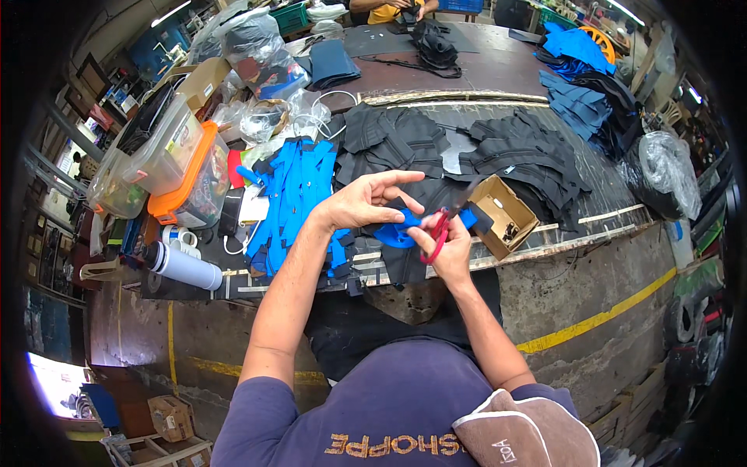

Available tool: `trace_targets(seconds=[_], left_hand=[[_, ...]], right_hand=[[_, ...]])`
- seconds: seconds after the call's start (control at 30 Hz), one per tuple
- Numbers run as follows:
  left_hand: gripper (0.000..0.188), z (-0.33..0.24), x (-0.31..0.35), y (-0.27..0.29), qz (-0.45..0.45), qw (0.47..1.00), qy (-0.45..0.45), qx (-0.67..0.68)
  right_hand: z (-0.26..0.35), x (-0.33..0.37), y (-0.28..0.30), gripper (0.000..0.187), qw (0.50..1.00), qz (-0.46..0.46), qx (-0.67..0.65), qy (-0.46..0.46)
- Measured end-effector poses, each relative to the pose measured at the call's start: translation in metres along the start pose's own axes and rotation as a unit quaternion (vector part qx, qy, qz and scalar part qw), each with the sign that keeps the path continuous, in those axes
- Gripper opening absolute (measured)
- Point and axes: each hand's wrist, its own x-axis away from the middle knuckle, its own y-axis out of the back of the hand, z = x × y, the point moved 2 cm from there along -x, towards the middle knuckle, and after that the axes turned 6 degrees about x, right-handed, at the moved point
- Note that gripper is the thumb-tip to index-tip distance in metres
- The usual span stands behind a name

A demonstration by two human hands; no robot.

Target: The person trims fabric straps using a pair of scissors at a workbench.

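My left hand (359,204) is above the table's near edge, index finger stretched out and the others bent apart from the thumb. Just below its fingers is a blue fabric piece (398,235) with black parts; whether the thumb touches it I cannot tell. My right hand (449,251) is closed on scissors with red handles (438,237), their blurred blade pointing up and away to the right. The right thumb and fingertips meet the blue piece, and more blue and black fabric shows on the far side of that hand.
Blue strips (292,202) are heaped left of my hands; black fabric pieces with zippers (529,156) lie beyond. An open cardboard box (506,214) stands at the right. Farther left are a white bottle (183,265) and plastic bins (191,175). Another person's hands (408,9) work across the table.
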Motion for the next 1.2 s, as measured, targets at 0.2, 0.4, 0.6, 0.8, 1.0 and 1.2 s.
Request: trace_targets(seconds=[0.2, 0.4, 0.6, 0.8, 1.0, 1.2], left_hand=[[0.083, -0.009, 0.005, 0.006, 0.006, 1.0, -0.013, 0.012], [0.09, -0.014, 0.021, 0.016, -0.038, 0.999, -0.003, -0.021], [0.09, -0.017, 0.027, 0.007, -0.039, 0.997, 0.022, -0.064], [0.074, -0.009, 0.025, 0.012, 0.006, 0.994, -0.106, -0.006], [0.049, -0.022, 0.024, 0.006, 0.06, 0.996, -0.007, -0.059], [0.052, -0.022, 0.027, 0.008, 0.038, 0.999, -0.003, -0.017]], right_hand=[[0.019, -0.028, -0.005, 0.031, 0.999, 0.042, -0.012, 0.024], [0.024, -0.03, -0.009, 0.031, 0.987, 0.112, -0.076, -0.09], [0.03, -0.03, -0.002, 0.032, 0.983, 0.113, -0.082, -0.115], [0.038, -0.028, 0.0, 0.031, 0.983, 0.129, -0.067, -0.113], [0.05, -0.027, 0.005, 0.026, 0.985, 0.141, -0.011, -0.1], [0.056, -0.008, 0.02, 0.023, 0.988, 0.115, 0.034, -0.095]])
